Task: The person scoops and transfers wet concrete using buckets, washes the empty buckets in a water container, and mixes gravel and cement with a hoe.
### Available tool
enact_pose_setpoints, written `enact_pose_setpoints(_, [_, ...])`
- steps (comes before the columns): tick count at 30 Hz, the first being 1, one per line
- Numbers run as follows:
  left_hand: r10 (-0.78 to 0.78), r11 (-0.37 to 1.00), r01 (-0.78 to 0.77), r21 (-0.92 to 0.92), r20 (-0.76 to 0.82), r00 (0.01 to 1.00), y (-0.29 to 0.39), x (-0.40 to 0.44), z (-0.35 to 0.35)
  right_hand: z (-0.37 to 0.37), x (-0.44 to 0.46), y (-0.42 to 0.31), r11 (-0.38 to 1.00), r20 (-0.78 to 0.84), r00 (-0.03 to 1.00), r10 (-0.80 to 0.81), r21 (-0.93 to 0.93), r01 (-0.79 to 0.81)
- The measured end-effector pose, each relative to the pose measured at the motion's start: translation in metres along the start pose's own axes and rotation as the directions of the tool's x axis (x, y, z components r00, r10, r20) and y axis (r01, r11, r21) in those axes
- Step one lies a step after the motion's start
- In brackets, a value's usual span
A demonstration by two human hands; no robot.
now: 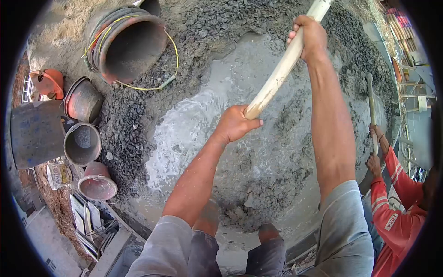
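Observation:
A long pale wooden handle (279, 74) slants up and to the right in front of me, leaving the top of the view; the tool's head does not show. My left hand (236, 123) is wrapped round its lower end, thumb along the side. Higher up, my right hand (311, 38) grips the same handle with fingers closed. Beneath both hands spreads wet grey cement mix (184, 134), watery at the left and lumpy in the middle. Dark gravel (127, 124) borders it on the left and top.
A large bucket (134, 48) with a yellow-edged handle lies tipped at the upper left. Several smaller buckets, including a grey one (83, 144) and a reddish one (98, 181), stand at the left. A co-worker in a red sleeve (392, 226) holds another wooden handle (371, 101) at the right.

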State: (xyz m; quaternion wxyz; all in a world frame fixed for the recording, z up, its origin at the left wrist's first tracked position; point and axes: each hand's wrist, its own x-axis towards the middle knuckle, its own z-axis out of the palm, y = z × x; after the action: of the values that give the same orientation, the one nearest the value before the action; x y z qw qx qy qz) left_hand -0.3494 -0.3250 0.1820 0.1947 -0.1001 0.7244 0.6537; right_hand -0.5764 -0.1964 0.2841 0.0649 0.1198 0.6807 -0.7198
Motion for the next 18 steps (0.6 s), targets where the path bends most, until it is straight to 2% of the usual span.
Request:
enact_pose_setpoints(2, [-0.24, 0.965, 0.244, 0.09, -0.061, 0.969, -0.049, -0.019, -0.031, 0.058, 0.004, 0.082, 0.987, 0.056, 0.986, 0.158, 0.011, -0.159])
enact_pose_setpoints(4, [-0.405, 0.914, 0.398, -0.079, -0.139, 0.904, -0.1, -0.071, -0.026, 0.093, -0.023, 0.173, 0.918, 0.107, 0.913, 0.395, -0.079, -0.388])
enact_pose_setpoints(5, [-0.5, 0.858, 0.467, -0.213, -0.145, 0.854, -0.115, -0.099, -0.002, 0.101, -0.048, 0.204, 0.852, 0.106, 0.861, 0.497, -0.248, -0.461])
enact_pose_setpoints(6, [-0.583, 0.789, 0.512, -0.34, -0.15, 0.798, -0.126, -0.12, 0.018, 0.108, -0.065, 0.232, 0.814, 0.126, 0.829, 0.544, -0.319, -0.485])
enact_pose_setpoints(7, [-0.62, 0.762, 0.543, -0.352, -0.158, 0.768, -0.133, -0.141, 0.03, 0.107, -0.082, 0.254, 0.768, 0.134, 0.794, 0.593, -0.39, -0.507])
enact_pose_setpoints(10, [-0.669, 0.729, 0.579, -0.365, -0.198, 0.716, -0.137, -0.166, 0.059, 0.091, -0.108, 0.274, 0.721, 0.136, 0.745, 0.653, -0.409, -0.558])
enact_pose_setpoints(13, [-0.632, 0.774, 0.567, -0.281, -0.282, 0.722, -0.128, -0.167, 0.076, 0.073, -0.118, 0.267, 0.757, 0.186, 0.754, 0.63, -0.363, -0.543])
enact_pose_setpoints(15, [-0.612, 0.79, 0.572, -0.219, -0.33, 0.719, -0.123, -0.182, 0.109, 0.046, -0.132, 0.259, 0.762, 0.235, 0.737, 0.634, -0.355, -0.542])
enact_pose_setpoints(18, [-0.612, 0.79, 0.567, -0.233, -0.353, 0.708, -0.107, -0.21, 0.164, 0.002, -0.166, 0.244, 0.756, 0.301, 0.698, 0.65, -0.349, -0.554])
